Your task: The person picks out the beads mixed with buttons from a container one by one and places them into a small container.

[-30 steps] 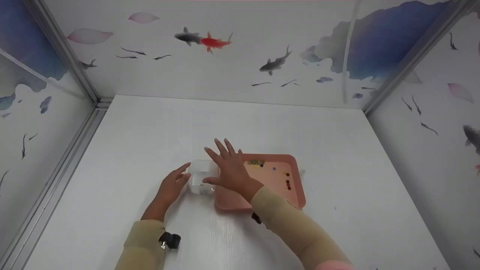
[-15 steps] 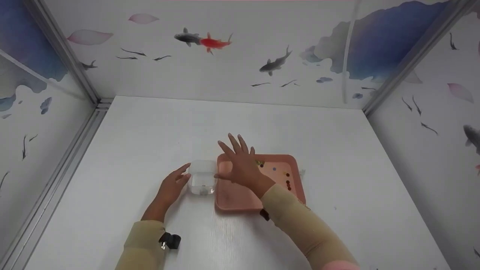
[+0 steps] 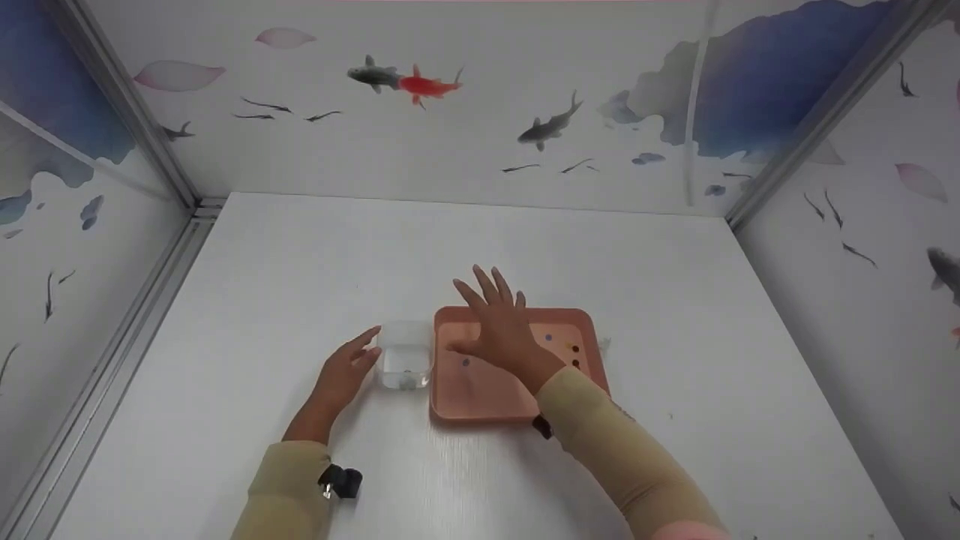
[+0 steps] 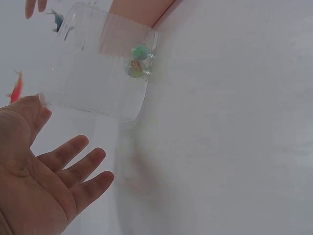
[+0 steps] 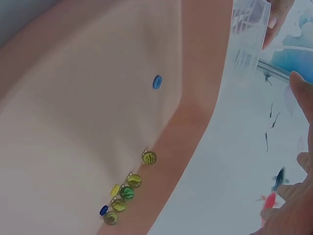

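Fingers spread over the pink tray (image 3: 484, 394), the right hand (image 3: 502, 330) could bump askew the clear plastic box (image 3: 405, 360) beside it, relaxed left hand (image 3: 345, 371) fingers perhaps barely touching.

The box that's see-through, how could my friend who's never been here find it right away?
In the head view, look on the white table for the pink tray. Just left of it, between the tray and the left hand, sits the box. Unlike the tray, it's clear, with two marbles showing inside.
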Demonstrator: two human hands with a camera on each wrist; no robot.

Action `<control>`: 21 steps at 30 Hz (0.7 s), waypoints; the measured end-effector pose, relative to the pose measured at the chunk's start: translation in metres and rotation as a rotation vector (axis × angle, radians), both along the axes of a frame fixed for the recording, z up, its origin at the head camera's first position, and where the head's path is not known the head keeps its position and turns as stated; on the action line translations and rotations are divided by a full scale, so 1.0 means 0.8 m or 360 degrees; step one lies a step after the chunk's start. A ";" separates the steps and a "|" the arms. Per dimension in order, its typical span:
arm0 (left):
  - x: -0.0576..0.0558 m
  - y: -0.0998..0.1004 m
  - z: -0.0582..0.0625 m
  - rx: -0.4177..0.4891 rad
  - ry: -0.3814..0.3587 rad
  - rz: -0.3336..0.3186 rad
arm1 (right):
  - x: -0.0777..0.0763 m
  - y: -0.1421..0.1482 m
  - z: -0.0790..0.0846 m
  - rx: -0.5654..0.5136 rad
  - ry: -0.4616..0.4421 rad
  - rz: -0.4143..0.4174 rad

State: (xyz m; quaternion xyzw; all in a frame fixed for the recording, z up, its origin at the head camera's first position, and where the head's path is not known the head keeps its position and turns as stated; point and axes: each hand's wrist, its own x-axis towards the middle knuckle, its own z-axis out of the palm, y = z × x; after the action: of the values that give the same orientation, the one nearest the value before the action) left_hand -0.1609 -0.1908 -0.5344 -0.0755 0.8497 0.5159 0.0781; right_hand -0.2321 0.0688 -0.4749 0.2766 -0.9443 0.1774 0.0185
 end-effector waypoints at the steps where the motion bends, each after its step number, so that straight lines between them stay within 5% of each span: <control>1: 0.000 0.000 0.000 -0.0005 -0.0003 0.0001 | -0.001 0.002 0.000 -0.0004 0.0011 -0.0004; 16: -0.001 0.000 -0.005 0.0003 -0.0019 0.0027 | -0.009 0.027 0.000 -0.0013 -0.0014 -0.0076; 21: 0.000 -0.001 -0.004 0.0008 -0.0002 0.0010 | -0.014 0.038 -0.003 -0.0136 -0.0027 -0.0036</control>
State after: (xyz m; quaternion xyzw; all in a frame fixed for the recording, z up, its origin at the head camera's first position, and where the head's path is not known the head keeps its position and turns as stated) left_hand -0.1610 -0.1915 -0.5373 -0.0782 0.8482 0.5182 0.0772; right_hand -0.2431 0.0990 -0.4775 0.2633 -0.9390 0.2198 0.0244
